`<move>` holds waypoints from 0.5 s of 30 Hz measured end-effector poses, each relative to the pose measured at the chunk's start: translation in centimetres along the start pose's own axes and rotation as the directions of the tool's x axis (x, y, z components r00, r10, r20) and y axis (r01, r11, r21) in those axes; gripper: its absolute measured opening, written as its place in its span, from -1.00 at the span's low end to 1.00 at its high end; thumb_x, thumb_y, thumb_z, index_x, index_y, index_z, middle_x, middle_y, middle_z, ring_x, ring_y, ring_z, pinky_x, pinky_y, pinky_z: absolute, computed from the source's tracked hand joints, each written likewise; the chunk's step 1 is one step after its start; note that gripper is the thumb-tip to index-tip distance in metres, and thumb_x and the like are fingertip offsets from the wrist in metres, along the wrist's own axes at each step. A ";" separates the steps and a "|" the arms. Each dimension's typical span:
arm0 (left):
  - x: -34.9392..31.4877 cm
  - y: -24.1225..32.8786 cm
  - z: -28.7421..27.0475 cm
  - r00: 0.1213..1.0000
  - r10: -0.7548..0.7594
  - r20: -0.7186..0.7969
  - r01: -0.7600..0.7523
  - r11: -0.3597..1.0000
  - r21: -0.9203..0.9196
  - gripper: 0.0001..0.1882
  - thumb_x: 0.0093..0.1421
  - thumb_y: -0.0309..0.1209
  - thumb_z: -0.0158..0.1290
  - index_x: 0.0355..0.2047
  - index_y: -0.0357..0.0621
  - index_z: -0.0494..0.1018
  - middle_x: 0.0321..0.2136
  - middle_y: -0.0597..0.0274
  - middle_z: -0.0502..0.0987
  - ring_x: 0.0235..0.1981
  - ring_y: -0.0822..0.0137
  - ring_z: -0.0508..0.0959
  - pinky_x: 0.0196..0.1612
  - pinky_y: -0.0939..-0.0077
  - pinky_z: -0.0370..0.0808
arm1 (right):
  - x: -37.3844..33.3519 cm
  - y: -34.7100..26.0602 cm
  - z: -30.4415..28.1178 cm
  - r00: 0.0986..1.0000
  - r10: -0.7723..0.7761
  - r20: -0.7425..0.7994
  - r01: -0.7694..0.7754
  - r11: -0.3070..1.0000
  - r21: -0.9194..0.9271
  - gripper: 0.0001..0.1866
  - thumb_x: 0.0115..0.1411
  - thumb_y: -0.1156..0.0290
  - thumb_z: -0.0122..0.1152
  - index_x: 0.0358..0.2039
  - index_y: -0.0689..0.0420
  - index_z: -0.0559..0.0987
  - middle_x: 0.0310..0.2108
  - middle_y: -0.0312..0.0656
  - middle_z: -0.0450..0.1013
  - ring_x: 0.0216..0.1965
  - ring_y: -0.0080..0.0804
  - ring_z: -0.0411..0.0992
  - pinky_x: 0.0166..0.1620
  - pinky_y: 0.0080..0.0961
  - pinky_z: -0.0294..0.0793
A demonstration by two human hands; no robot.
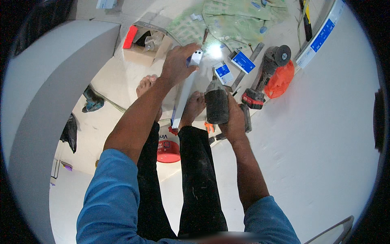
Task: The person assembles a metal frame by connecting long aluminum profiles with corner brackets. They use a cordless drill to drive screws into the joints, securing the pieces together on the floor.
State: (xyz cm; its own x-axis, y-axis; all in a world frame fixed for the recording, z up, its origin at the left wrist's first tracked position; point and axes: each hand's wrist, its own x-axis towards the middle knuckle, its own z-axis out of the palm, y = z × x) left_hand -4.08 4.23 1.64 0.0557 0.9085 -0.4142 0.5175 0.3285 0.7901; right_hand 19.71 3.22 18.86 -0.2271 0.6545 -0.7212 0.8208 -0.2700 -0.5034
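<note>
My left hand [177, 64] is wrapped round the upper end of a long white profile bar [185, 94] with dark holes near its tip and some blue along its edge. The bar slants down between my bare feet, its lower end over a red and white bucket [168, 149]. In my right hand [235, 122] is a dark cordless drill driver [217, 105], gripped by its handle, its bit pointing away from me. The bit is apart from the bar. Just beyond the drill lie two small blue and white boxes [223, 73] [243, 62].
To the right, an angle grinder [266, 73] with a red battery lies by an orange bag [280, 81]. A cardboard box [146, 49] stands at the far left, and a green sheet [239, 20] covers floor beyond. Another power tool [93, 100] lies left; a flat metal bar [248, 67] lies right.
</note>
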 end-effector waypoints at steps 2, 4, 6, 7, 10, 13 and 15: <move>-0.2 -0.2 0.5 0.995 0.080 -0.061 -0.075 0.993 0.090 -0.19 -0.03 -0.37 0.58 0.28 0.01 0.57 0.28 0.09 0.63 0.21 -0.03 0.64 0.33 0.14 0.54 | -1.5 4.0 2.7 0.996 -0.030 -0.081 0.030 1.000 0.001 -0.08 0.19 0.41 0.55 0.52 0.21 0.33 0.18 0.20 0.60 0.18 0.22 0.61 0.19 0.01 0.62; -0.9 -1.8 0.9 0.996 0.034 -0.087 -0.034 0.999 0.005 -0.21 0.03 -0.39 0.57 0.30 0.02 0.55 0.34 0.10 0.59 0.27 -0.02 0.60 0.38 0.13 0.54 | -2.5 7.0 5.2 0.998 0.027 -0.058 -0.026 1.000 0.011 -0.01 0.15 0.60 0.47 0.55 0.31 0.20 0.26 0.31 0.50 0.22 0.31 0.55 0.21 0.09 0.58; -0.5 -2.0 0.9 0.997 0.008 -0.081 -0.011 0.999 -0.039 -0.23 0.09 -0.38 0.56 0.32 0.01 0.54 0.36 0.09 0.57 0.29 -0.01 0.59 0.40 0.11 0.54 | -3.4 9.9 7.2 0.994 0.069 -0.087 -0.071 0.997 -0.022 0.00 0.13 0.67 0.40 0.56 0.33 0.17 0.27 0.35 0.47 0.23 0.35 0.52 0.22 0.13 0.55; -0.6 -1.8 0.7 0.998 -0.005 -0.069 0.003 0.999 -0.034 -0.24 0.11 -0.36 0.56 0.33 0.01 0.52 0.35 0.09 0.56 0.28 -0.01 0.60 0.39 0.11 0.55 | -4.0 11.2 8.3 0.991 0.092 -0.098 -0.096 0.995 -0.037 0.00 0.12 0.71 0.36 0.57 0.34 0.15 0.27 0.37 0.45 0.24 0.37 0.50 0.22 0.15 0.54; -0.8 0.1 0.2 0.992 -0.109 -0.067 0.111 0.994 0.022 -0.17 0.12 -0.25 0.57 0.35 -0.13 0.46 0.31 -0.05 0.55 0.27 -0.03 0.61 0.36 0.08 0.57 | -5.4 14.8 11.0 0.976 0.162 -0.142 -0.173 0.983 -0.066 -0.02 0.12 0.70 0.28 0.57 0.36 0.13 0.25 0.39 0.42 0.23 0.43 0.47 0.19 0.23 0.49; -1.5 3.1 1.4 0.948 -0.305 -0.094 0.316 0.937 0.149 0.00 0.01 -0.14 0.61 0.35 -0.34 0.37 0.28 -0.24 0.52 0.27 -0.13 0.61 0.34 0.04 0.56 | -6.2 18.5 13.2 0.953 0.182 -0.243 -0.201 0.978 -0.055 -0.10 0.16 0.66 0.26 0.53 0.37 0.17 0.24 0.40 0.42 0.19 0.44 0.48 0.15 0.25 0.47; -2.6 3.7 2.4 0.898 -0.431 -0.089 0.440 0.875 0.203 0.08 -0.03 -0.09 0.62 0.34 -0.43 0.32 0.25 -0.33 0.51 0.26 -0.22 0.60 0.34 0.01 0.53 | -6.3 19.5 13.7 0.933 0.241 -0.265 -0.263 0.964 -0.048 -0.13 0.18 0.66 0.24 0.51 0.37 0.19 0.23 0.39 0.42 0.18 0.43 0.48 0.14 0.25 0.47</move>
State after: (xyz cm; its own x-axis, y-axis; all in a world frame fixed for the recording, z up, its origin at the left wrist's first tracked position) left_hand -0.30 2.45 4.57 -0.2492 0.6970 -0.6724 0.6505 0.6348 0.4169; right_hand 29.98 -15.89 7.05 0.1252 0.7330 -0.6686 0.8759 -0.3982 -0.2725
